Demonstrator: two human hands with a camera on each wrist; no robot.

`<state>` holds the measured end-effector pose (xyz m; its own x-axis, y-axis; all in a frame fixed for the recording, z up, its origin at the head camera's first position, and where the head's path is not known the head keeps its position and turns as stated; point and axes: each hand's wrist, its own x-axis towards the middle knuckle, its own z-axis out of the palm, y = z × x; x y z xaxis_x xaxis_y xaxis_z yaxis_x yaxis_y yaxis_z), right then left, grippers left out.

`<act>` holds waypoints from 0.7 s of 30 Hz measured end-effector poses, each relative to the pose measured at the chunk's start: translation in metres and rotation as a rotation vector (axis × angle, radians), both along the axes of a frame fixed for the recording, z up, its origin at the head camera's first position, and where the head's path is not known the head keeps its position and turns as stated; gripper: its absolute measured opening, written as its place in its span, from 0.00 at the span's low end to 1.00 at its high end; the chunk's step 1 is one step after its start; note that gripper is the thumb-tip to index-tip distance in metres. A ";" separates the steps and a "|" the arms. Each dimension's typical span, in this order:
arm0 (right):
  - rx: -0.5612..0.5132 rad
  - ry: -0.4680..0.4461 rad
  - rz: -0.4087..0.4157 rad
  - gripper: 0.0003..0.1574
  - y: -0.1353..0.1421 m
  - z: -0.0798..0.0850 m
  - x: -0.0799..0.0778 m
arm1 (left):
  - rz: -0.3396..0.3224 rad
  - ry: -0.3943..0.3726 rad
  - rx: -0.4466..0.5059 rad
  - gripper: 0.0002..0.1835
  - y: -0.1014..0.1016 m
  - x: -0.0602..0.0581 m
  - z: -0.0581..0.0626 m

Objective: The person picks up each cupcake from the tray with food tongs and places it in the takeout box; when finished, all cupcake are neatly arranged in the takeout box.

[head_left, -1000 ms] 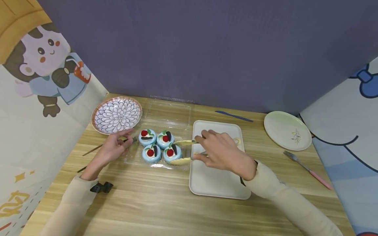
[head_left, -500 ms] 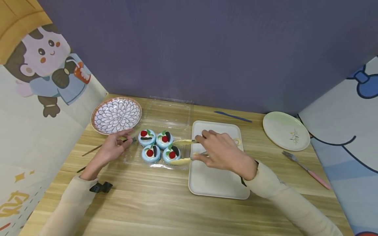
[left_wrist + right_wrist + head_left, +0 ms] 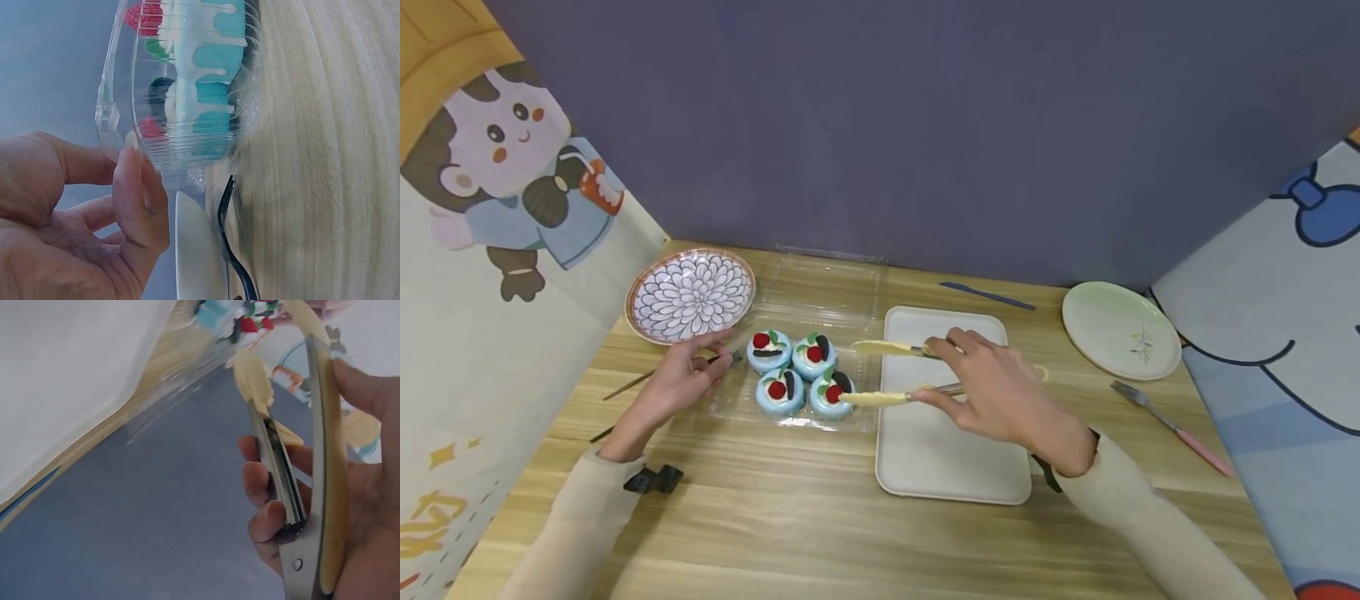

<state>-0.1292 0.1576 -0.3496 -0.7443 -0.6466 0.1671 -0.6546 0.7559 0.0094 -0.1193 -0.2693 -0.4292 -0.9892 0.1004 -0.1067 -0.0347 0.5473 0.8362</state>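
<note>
Several blue cupcakes [image 3: 780, 393] topped with cream, red berries and dark cookie pieces sit in a clear hinged plastic container [image 3: 850, 419], its lid laid back. My left hand [image 3: 682, 379] pinches the container's left rim between thumb and finger, plainest in the left wrist view [image 3: 128, 206]. In my right hand [image 3: 1003, 392] I grip a pair of tongs [image 3: 328, 469] with cream-coloured tips and metal arms. The tongs stand spread, with nothing between their tips. Their lower tip [image 3: 874, 399] lies beside the front right cupcake [image 3: 832, 395]; whether they touch I cannot tell.
A white rectangular tray [image 3: 951, 467] lies beneath my right hand. Behind my left hand stands a patterned bowl [image 3: 692, 296], with a dark fork [image 3: 232, 250] near it. A blue knife [image 3: 987, 295], pale plate [image 3: 1120, 329] and pink-handled fork [image 3: 1171, 427] lie right.
My right hand has drawn the tongs back to the right, so their tips no longer straddle the front right cupcake. My left hand has stayed at the container's rim.
</note>
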 end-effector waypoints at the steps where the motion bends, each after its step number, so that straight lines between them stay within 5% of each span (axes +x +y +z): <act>1: -0.016 -0.001 -0.020 0.40 0.006 -0.001 0.001 | -0.001 -0.002 -0.001 0.28 0.000 0.000 0.000; 10: -0.200 0.067 -0.235 0.41 0.085 -0.024 0.005 | -0.017 0.001 0.020 0.28 0.000 -0.001 -0.003; 21: -0.255 -0.137 -0.640 0.51 0.186 -0.061 0.039 | -0.018 0.004 0.015 0.28 -0.003 -0.002 -0.002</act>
